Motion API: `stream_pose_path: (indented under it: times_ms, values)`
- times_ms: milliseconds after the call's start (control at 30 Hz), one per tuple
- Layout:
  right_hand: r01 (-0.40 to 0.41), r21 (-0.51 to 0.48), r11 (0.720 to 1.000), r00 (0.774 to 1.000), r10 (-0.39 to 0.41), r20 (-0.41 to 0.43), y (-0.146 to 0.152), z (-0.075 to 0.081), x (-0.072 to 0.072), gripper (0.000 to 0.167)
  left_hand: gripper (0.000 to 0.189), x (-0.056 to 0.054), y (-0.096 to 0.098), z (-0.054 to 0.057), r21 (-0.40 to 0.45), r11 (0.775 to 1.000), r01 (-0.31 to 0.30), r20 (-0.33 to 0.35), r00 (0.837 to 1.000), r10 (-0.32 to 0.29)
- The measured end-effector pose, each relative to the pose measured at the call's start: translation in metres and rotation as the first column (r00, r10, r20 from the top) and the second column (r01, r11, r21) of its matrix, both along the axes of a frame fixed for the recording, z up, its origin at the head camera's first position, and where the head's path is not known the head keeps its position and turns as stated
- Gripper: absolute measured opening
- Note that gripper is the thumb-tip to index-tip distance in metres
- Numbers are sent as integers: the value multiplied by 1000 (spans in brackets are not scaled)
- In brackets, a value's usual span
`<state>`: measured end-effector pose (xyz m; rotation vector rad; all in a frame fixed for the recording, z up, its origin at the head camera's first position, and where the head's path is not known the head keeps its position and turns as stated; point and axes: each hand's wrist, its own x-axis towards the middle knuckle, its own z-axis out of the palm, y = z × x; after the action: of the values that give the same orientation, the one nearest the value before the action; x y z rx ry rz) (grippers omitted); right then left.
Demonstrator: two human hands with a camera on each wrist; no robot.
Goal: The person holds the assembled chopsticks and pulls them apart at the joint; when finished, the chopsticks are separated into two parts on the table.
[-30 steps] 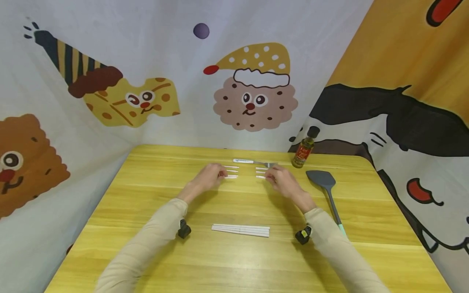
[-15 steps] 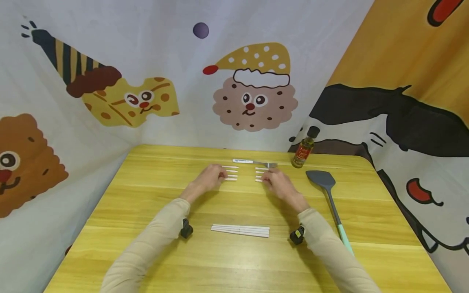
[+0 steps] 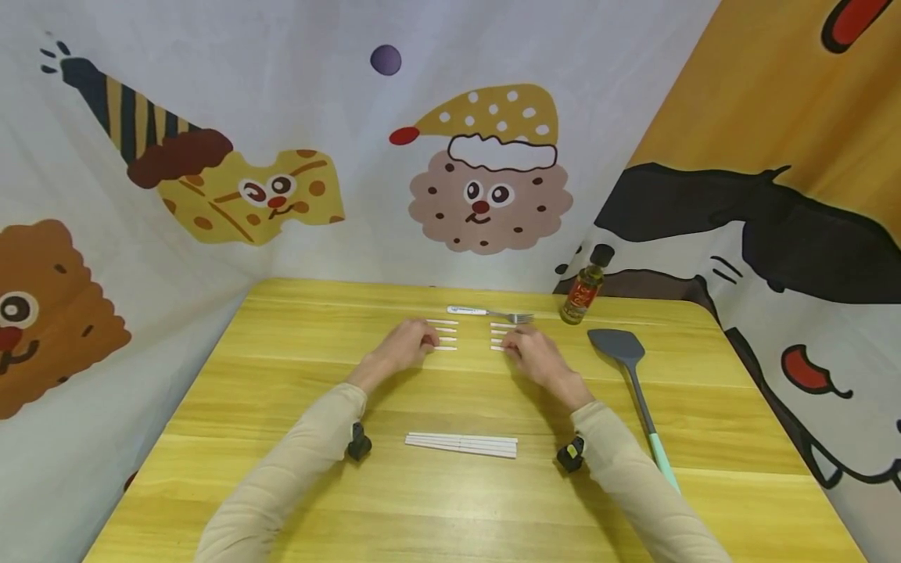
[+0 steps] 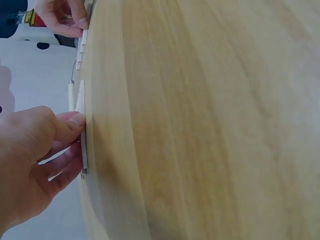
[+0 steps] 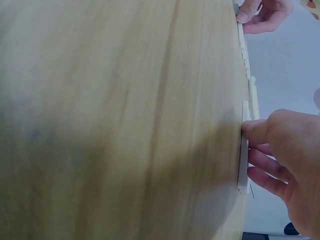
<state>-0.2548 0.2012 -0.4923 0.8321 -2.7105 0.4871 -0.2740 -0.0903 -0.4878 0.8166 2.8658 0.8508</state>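
Note:
Several short white sticks, like chopstick halves, lie in a left row (image 3: 446, 339) and a right row (image 3: 497, 340), with a gap between. Over the left row, my left hand (image 3: 410, 344) pinches the nearest chopstick piece (image 4: 84, 147) between thumb and fingers, low at the tabletop. My right hand (image 3: 538, 356) holds the nearest chopstick piece (image 5: 243, 165) of the right row the same way. The left pieces have narrow tips facing right; blunt ends show on the right ones. The outer ends are hidden under the hands in the head view. Closer to me lies a group of white chopsticks (image 3: 486, 448).
A fork (image 3: 468, 310) with a white handle lies just behind the rows. An oil bottle (image 3: 583, 295) with a black cap stands at the back right. Right of my right hand lies a grey spatula (image 3: 637, 383) with a mint handle. A cartoon-printed curtain (image 3: 324, 78) hangs behind the table.
The nearest piece in each row has come toward me, apart from its neighbour, so the pieces now lie evenly spaced. My right hand has shifted slightly left; the chopstick group is unchanged.

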Motion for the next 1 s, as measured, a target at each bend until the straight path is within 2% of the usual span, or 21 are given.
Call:
stream_pose_path:
  times_ms: [200,400,600,800,1000]
  values:
    - [-11,-10,1000,1000,10,-26,-2,5,5,7,10,5,-5,3,-6,1000,-17,-20,1000,17]
    - [-45,-40,998,994,41,-99,-3,18,19,11,11,18,-10,15,-36,999,1,-65,998,-4]
    - [-67,-48,997,994,63,-88,-8,40,44,15,10,47,-13,27,-84,994,63,-132,989,-74]
    - [-95,-39,995,994,93,-60,-17,53,68,17,11,82,-10,37,-79,987,138,-109,983,-146]
    - [-106,-33,994,994,106,-13,-28,56,87,20,13,105,-5,40,-82,974,211,-78,973,-218]
